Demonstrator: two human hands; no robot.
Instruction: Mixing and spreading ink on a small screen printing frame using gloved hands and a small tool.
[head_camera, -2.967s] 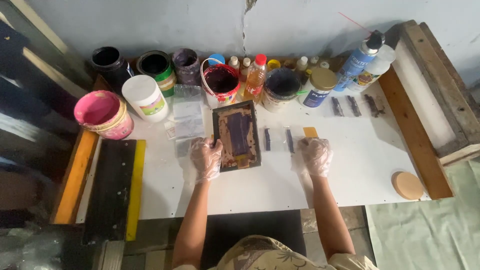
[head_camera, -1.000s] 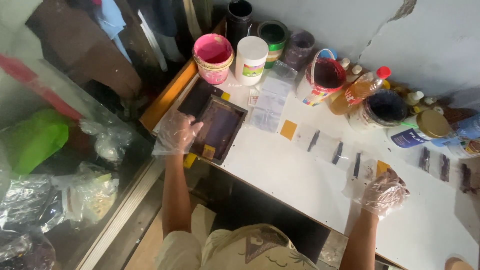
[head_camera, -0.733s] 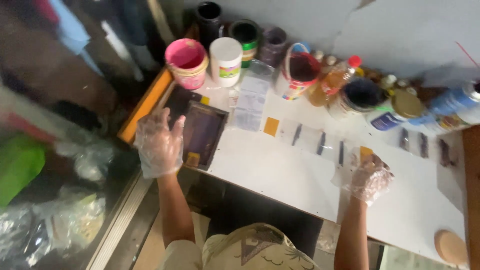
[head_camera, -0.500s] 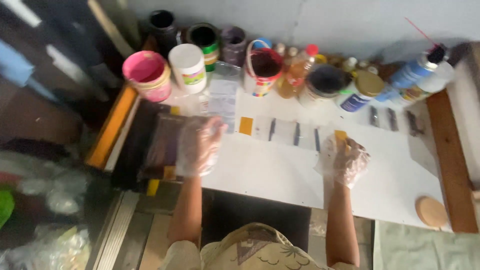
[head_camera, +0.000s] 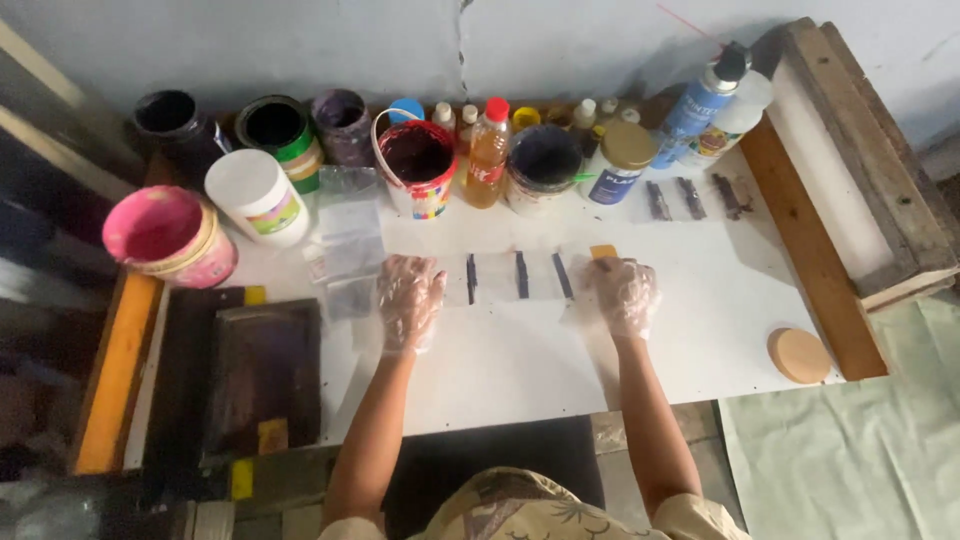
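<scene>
1. The left hand (head_camera: 408, 300), in a clear plastic glove, lies flat on the white table (head_camera: 520, 360) at frame centre, fingers spread and released, grasping nothing.
2. The right hand (head_camera: 624, 295), gloved too, rests with loosely curled fingers just beside a small yellow tab (head_camera: 603, 252); whether it pinches anything I cannot tell.
3. Three dark strips (head_camera: 520, 275) lie between the hands, side by side, long axes running toward the top of the frame.
4. A dark printing frame (head_camera: 265, 375) sits lower left.

Green-labelled white tub (head_camera: 258, 196), orange bottle (head_camera: 487, 152), blue spray bottle (head_camera: 696, 104) along wall.
</scene>
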